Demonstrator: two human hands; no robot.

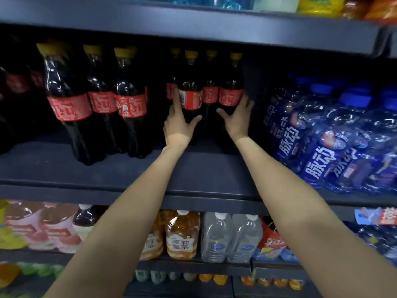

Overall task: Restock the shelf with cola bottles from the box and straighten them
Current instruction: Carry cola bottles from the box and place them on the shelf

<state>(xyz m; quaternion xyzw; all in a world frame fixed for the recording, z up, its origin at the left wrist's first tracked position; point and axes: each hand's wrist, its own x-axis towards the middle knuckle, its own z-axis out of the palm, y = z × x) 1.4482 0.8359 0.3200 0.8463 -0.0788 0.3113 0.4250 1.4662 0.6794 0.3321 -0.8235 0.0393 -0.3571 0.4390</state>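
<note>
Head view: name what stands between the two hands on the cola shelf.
In the head view, two cola bottles stand between the left hand and right hand, one gripped by each.

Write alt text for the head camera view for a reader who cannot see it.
Two bare hands reach onto a dark store shelf: the left hand holds a cola bottle with its barcode facing out, the right hand holds the next front bottle. More cola bottles stand left, blue drink bottles right.
</note>
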